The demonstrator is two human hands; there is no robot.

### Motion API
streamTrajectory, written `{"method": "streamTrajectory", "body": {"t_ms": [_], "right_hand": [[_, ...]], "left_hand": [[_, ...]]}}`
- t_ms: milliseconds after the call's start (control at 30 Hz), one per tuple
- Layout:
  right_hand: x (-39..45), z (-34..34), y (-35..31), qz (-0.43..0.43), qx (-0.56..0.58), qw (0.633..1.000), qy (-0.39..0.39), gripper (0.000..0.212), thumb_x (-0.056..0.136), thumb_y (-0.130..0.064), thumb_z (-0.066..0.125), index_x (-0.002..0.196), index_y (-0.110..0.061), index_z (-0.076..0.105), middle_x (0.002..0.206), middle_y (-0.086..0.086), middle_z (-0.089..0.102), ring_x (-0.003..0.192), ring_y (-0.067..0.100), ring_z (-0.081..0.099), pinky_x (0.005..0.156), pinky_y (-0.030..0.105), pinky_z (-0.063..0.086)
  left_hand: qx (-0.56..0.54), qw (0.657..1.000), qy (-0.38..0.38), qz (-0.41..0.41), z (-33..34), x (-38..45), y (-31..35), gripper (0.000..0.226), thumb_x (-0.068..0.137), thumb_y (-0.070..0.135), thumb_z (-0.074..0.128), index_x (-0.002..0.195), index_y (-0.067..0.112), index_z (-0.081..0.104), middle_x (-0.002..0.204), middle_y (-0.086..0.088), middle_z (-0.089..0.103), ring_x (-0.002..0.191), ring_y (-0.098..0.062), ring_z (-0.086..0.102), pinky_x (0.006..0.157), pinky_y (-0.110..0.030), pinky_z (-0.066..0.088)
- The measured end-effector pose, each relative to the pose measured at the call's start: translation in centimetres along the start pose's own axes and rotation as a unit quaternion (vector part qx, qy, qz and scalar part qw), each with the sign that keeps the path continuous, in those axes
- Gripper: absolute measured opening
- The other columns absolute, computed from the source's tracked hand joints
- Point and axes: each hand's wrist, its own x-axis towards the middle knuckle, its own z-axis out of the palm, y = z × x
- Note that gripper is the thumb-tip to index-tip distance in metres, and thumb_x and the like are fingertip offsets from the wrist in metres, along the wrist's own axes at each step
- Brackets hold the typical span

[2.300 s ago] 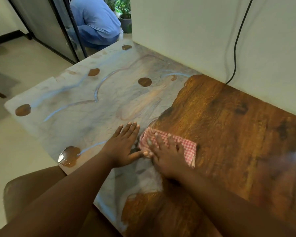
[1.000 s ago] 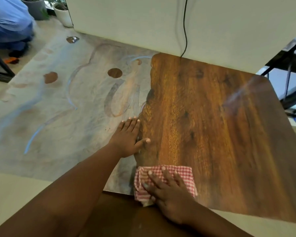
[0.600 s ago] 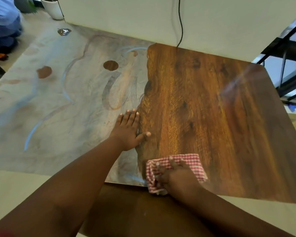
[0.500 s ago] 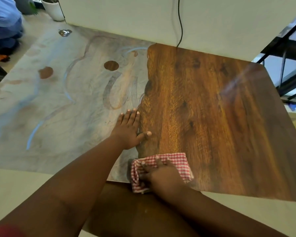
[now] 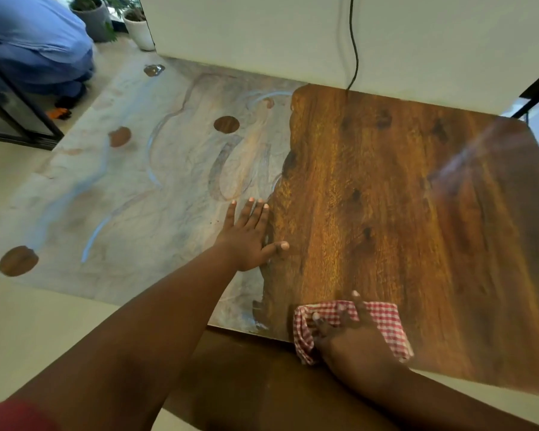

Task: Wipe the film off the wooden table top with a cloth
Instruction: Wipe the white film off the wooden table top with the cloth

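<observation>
Red-checked cloth [image 5: 383, 321] lies under the right hand [image 5: 352, 340] at the table [image 5: 386, 197] edge.

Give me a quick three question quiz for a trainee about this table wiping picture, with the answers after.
1. True or false: the left hand holds the cloth.
2. Which side of the table top still carries the film? A) left B) right
3. What pattern is the cloth?

Key: 1. False, it lies flat on the table; the right hand presses the cloth. 2. A. 3. Red and white check.
</observation>
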Motion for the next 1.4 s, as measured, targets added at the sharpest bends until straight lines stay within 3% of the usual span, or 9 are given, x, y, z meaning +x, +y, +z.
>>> {"method": "streamTrajectory", "body": {"t_ms": [133, 300, 467, 700, 933, 1033, 1167, 1333, 1400], "right_hand": [[4.8, -1.2, -3.9, -0.060, 0.018, 0.997, 0.035, 0.039, 0.097, -0.037, 0.042, 0.135, -0.030, 0.047, 0.152, 0.004, 0.033, 0.142, 0.043, 0.011, 0.089, 0.061, -0.036], [10.0, -2.7, -8.5, -0.083, 0.071, 0.993, 0.038, 0.043, 0.099, -0.040, 0.038, 0.138, -0.026, 0.045, 0.154, 0.006, 0.030, 0.141, 0.045, 0.010, 0.108, 0.061, -0.013], [9.3, -1.9, -7.7, -0.071, 0.091, 0.992, 0.055, 0.043, 0.100, -0.044, 0.032, 0.139, -0.032, 0.045, 0.154, -0.003, 0.029, 0.143, 0.038, 0.015, 0.112, 0.054, -0.004], [6.7, -0.6, -4.8, 0.043, 0.151, 0.987, 0.020, 0.043, 0.096, -0.054, 0.030, 0.137, -0.049, 0.040, 0.151, -0.025, 0.025, 0.145, 0.014, 0.009, 0.110, 0.032, -0.010], [14.2, -5.9, -12.0, 0.162, 0.149, 0.972, 0.086, 0.040, 0.096, -0.050, 0.036, 0.130, -0.038, 0.054, 0.142, -0.011, 0.048, 0.130, 0.022, 0.040, 0.106, 0.037, 0.021], [18.8, -7.3, -15.3, 0.177, 0.147, 0.969, 0.086, 0.043, 0.098, -0.050, 0.033, 0.135, -0.036, 0.049, 0.146, -0.006, 0.044, 0.137, 0.030, 0.030, 0.110, 0.045, 0.015], [18.0, -5.9, -17.0, 0.113, 0.141, 0.982, 0.061, 0.045, 0.097, -0.048, 0.031, 0.134, -0.032, 0.051, 0.147, -0.007, 0.042, 0.140, 0.033, 0.026, 0.112, 0.051, 0.006], [12.7, -3.5, -12.4, 0.157, 0.195, 0.966, 0.064, 0.039, 0.098, -0.047, 0.037, 0.133, -0.038, 0.050, 0.146, -0.020, 0.034, 0.144, 0.015, 0.019, 0.110, 0.028, -0.007], [12.3, -3.8, -10.4, 0.182, 0.185, 0.964, 0.062, 0.038, 0.098, -0.048, 0.039, 0.133, -0.039, 0.049, 0.145, -0.024, 0.030, 0.143, 0.011, 0.018, 0.111, 0.027, -0.005]], "left_hand": [[0.007, 1.000, 0.010, -0.009, 0.2, -1.5, -1.3, 0.104, 0.074, 0.082, -0.009, 0.152, 0.014, -0.013, 0.160, -0.005, -0.016, 0.143, -0.020, -0.025, 0.111, -0.049, -0.024], [-0.001, 0.998, -0.017, -0.063, 0.2, -4.7, -5.1, 0.108, 0.070, 0.086, -0.010, 0.153, 0.017, -0.009, 0.161, -0.004, -0.013, 0.145, -0.019, -0.021, 0.112, -0.048, -0.022], [0.008, 0.994, -0.002, -0.113, -0.5, -6.9, -10.5, 0.105, 0.071, 0.083, -0.010, 0.154, 0.021, 0.004, 0.162, -0.003, -0.004, 0.147, -0.021, -0.012, 0.113, -0.050, -0.020], [-0.026, 0.998, 0.040, -0.041, 0.9, -6.7, -14.9, 0.088, 0.083, 0.075, -0.002, 0.154, 0.023, 0.001, 0.162, -0.001, -0.005, 0.148, -0.017, -0.011, 0.112, -0.043, -0.021], [-0.036, 0.992, 0.124, -0.003, 2.6, -6.7, -18.4, 0.084, 0.086, 0.069, -0.003, 0.153, 0.019, 0.003, 0.161, -0.003, 0.000, 0.144, -0.016, -0.016, 0.111, -0.044, -0.026], [-0.072, 0.988, 0.138, 0.006, 2.8, -6.3, -18.7, 0.080, 0.089, 0.066, 0.000, 0.153, 0.019, 0.002, 0.161, -0.004, -0.001, 0.144, -0.017, -0.018, 0.113, -0.046, -0.022], [-0.089, 0.985, 0.144, 0.014, 2.9, -6.5, -18.9, 0.080, 0.090, 0.065, 0.001, 0.153, 0.016, 0.007, 0.161, -0.006, 0.004, 0.145, -0.018, -0.014, 0.114, -0.045, -0.021], [-0.088, 0.986, 0.138, 0.018, 3.0, -6.4, -19.0, 0.083, 0.089, 0.067, -0.004, 0.153, 0.015, 0.004, 0.161, -0.006, 0.002, 0.146, -0.019, -0.013, 0.114, -0.047, -0.020], [-0.096, 0.985, 0.141, 0.017, 2.9, -6.3, -18.9, 0.082, 0.089, 0.066, -0.003, 0.153, 0.016, 0.005, 0.161, -0.006, 0.003, 0.146, -0.019, -0.013, 0.115, -0.048, -0.018]]}}
